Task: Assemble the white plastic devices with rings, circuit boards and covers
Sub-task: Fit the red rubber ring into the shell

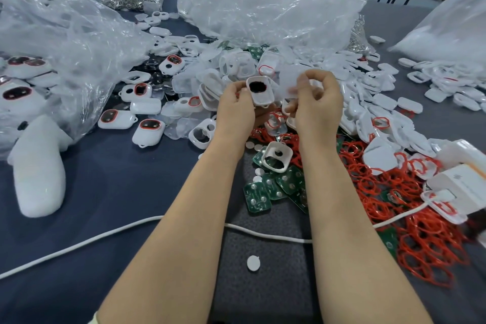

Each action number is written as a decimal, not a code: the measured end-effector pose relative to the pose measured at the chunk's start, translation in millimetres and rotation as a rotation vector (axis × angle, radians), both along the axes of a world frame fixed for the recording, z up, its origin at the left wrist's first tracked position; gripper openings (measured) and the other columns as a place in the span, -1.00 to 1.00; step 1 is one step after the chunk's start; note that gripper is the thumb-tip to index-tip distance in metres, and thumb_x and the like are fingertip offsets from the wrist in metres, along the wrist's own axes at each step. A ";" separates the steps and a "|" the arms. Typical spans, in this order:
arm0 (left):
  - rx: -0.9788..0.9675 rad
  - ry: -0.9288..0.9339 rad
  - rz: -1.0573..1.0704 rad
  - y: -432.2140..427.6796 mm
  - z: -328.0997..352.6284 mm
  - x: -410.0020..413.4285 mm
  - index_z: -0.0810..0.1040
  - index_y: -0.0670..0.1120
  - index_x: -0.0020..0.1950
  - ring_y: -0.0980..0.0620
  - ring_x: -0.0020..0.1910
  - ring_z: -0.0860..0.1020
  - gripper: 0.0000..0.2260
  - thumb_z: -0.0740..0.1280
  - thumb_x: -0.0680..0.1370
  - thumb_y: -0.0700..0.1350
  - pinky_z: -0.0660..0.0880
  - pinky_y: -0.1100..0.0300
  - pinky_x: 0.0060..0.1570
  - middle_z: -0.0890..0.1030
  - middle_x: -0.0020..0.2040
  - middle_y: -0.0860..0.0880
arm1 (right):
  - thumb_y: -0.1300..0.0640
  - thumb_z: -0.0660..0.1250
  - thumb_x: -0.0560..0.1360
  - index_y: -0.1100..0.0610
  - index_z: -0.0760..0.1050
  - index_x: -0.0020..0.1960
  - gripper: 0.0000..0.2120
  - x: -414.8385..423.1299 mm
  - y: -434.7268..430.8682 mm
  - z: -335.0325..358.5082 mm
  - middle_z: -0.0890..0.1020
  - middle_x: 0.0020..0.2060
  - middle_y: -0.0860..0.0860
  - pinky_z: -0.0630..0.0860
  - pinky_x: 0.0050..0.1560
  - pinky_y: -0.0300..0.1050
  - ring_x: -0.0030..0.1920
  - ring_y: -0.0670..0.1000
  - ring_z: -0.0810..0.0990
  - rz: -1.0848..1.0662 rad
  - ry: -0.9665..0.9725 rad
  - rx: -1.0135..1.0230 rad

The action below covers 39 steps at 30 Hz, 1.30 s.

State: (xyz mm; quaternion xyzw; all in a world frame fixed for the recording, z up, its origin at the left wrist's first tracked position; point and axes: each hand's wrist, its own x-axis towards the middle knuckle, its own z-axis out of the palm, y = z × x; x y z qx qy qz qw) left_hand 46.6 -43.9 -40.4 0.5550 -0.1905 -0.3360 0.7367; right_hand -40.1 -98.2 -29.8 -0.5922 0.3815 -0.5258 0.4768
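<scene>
white plastic devices [148,127] that look finished, with red-rimmed dark windows, lie on the left of the dark cloth beside crumpled clear bags [79,42]. moving right, the left hand [236,108] is raised over the pile, its fingers curled round the long edges of one open white shell [260,95], whose dark oval opening faces the camera. the shell looks light, stiff and smooth, so it probably slips easily. holding it by the side walls, as here, seems best, since that keeps the cavity free for parts. below it, green circuit boards [257,198] lie in a loose heap on the cloth. they are thin and rigid, and i judge them safer taken by their edges than by their faces. the right hand [318,102] hovers just beside the shell with its fingers curled and thumb up. the fingertips are blurred, so i cannot tell whether they pinch anything. further right sprawls a tangle of red rings [420,218], which look soft and floppy and likely to snag one another. each is probably best lifted singly with a fingertip pinch.
</scene>
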 end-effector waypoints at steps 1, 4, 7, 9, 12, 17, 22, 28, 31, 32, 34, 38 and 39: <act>-0.003 0.017 -0.003 0.4 0.6 0.0 0.45 -0.05 0.06 0.05 -0.30 0.67 -0.85 0.09 0.67 -0.17 0.63 0.20 -0.26 0.63 0.07 -0.19 | 0.16 0.23 0.59 -0.01 0.44 -0.10 -0.88 -1.9 -2.2 0.6 0.58 -0.32 0.01 0.45 -0.40 -0.20 -0.53 -0.13 0.49 -0.013 -0.019 0.031; -0.001 0.010 -0.032 2.8 1.6 -0.8 0.44 -0.05 0.03 0.05 -0.27 0.67 -0.97 0.22 0.64 -0.14 0.63 0.20 -0.30 0.59 0.09 -0.19 | 0.25 0.20 0.60 0.05 0.46 0.03 -0.87 -5.3 -8.8 3.5 0.55 -0.26 -0.02 0.54 -0.33 -0.24 -0.46 -0.16 0.54 0.051 -0.043 0.154; 0.067 -0.094 -0.086 3.4 -1.6 -3.3 0.45 -0.12 0.13 0.03 -0.20 0.66 -0.83 0.32 0.56 -0.26 0.59 0.23 -0.32 0.61 0.03 -0.17 | 0.30 0.26 0.56 0.18 0.45 0.14 -0.83 -6.0 -12.7 5.2 0.57 -0.22 0.01 0.61 -0.19 -0.21 -0.40 -0.16 0.58 0.117 -0.031 0.172; 0.113 -0.156 -0.137 3.5 -2.8 -8.1 0.44 -0.13 0.14 0.02 -0.22 0.67 -0.81 0.31 0.56 -0.29 0.60 0.21 -0.32 0.62 -0.01 -0.16 | 0.28 0.31 0.54 0.21 0.48 0.09 -0.86 -7.8 -14.7 6.5 0.59 -0.25 0.01 0.62 -0.13 -0.20 -0.37 -0.17 0.60 0.096 -0.057 0.155; 0.180 -0.285 -0.203 2.6 -3.4 -16.4 0.42 -0.08 0.11 -0.07 -0.15 0.68 -0.81 0.31 0.55 -0.26 0.64 0.11 -0.24 0.61 0.03 -0.19 | 0.29 0.35 0.50 0.13 0.53 -0.02 -0.89 -10.9 -16.8 6.9 0.62 -0.19 0.02 0.58 -0.08 -0.23 -0.22 -0.11 0.63 0.112 -0.086 0.162; 0.199 -0.395 -0.234 4.2 -1.9 -21.3 0.41 0.03 0.04 -0.07 -0.16 0.67 -0.82 0.31 0.55 -0.23 0.65 0.05 -0.10 0.61 0.03 -0.17 | 0.26 0.34 0.47 0.02 0.55 -0.13 -0.85 -11.0 -17.1 3.2 0.62 -0.25 -0.05 0.55 -0.11 -0.21 -0.25 -0.13 0.60 -0.057 0.054 -0.003; 0.130 -0.268 -0.075 5.4 0.8 -3.3 0.44 0.00 0.05 0.08 -0.16 0.67 -0.80 0.32 0.55 -0.27 0.62 0.23 -0.19 0.60 0.03 -0.08 | 0.23 0.26 0.57 -0.03 0.46 -0.12 -0.82 -11.4 -12.7 6.4 0.57 -0.26 -0.02 0.62 -0.15 -0.11 -0.37 -0.15 0.61 -0.083 -0.110 0.007; 0.144 -0.163 -0.022 3.2 0.7 1.7 0.46 -0.02 0.04 -0.19 0.08 0.62 -0.95 0.22 0.62 -0.14 0.60 -0.06 0.02 0.59 0.11 -0.18 | 0.20 0.29 0.56 0.13 0.41 0.10 -0.87 -10.3 -9.2 9.4 0.62 -0.35 -0.01 0.60 -0.17 -0.21 -0.34 -0.09 0.64 0.037 -0.045 0.010; 0.128 -0.112 -0.042 3.3 3.9 -2.5 0.48 0.01 -0.06 -0.21 0.04 0.63 -0.83 0.14 0.67 -0.06 0.63 0.08 -0.19 0.61 0.08 -0.17 | 0.22 0.30 0.55 0.18 0.48 0.03 -0.93 -10.7 -7.9 12.1 0.61 -0.32 -0.01 0.54 -0.26 -0.27 -0.39 -0.15 0.57 0.104 -0.010 -0.011; 0.124 -0.103 -0.038 3.3 4.4 -2.8 0.49 0.00 -0.06 -0.21 0.03 0.63 -0.80 0.12 0.67 -0.04 0.64 0.07 -0.18 0.62 0.06 -0.17 | 0.23 0.31 0.55 0.16 0.51 0.00 -0.96 -11.6 -7.6 12.7 0.60 -0.32 -0.03 0.51 -0.28 -0.28 -0.40 -0.17 0.54 0.135 0.008 -0.033; 0.144 -0.131 -0.028 3.0 5.2 -3.2 0.52 -0.06 0.01 -0.23 0.08 0.61 -0.74 0.08 0.68 0.01 0.60 -0.09 0.04 0.62 0.08 -0.21 | 0.24 0.31 0.55 0.09 0.54 -0.04 -0.92 -12.8 -6.3 13.6 0.60 -0.32 -0.06 0.45 -0.29 -0.32 -0.38 -0.21 0.51 0.215 0.049 -0.085; 0.147 -0.171 -0.061 4.8 8.1 -5.8 0.57 -0.07 0.06 -0.20 0.10 0.60 -0.64 0.03 0.69 0.06 0.56 -0.14 0.12 0.63 0.07 -0.21 | 0.18 0.32 0.54 0.03 0.49 0.03 -0.90 -9.7 -3.0 11.6 0.63 -0.22 -0.07 0.46 -0.19 -0.30 -0.21 -0.14 0.58 0.303 0.327 -0.265; 0.150 -0.176 -0.066 5.5 9.0 -6.3 0.57 -0.05 0.04 -0.19 0.08 0.62 -0.63 0.02 0.69 0.07 0.58 -0.11 0.08 0.65 0.05 -0.20 | 0.16 0.33 0.54 0.03 0.48 0.02 -0.91 -9.0 -2.6 10.6 0.63 -0.20 -0.09 0.47 -0.14 -0.27 -0.16 -0.13 0.59 0.302 0.380 -0.302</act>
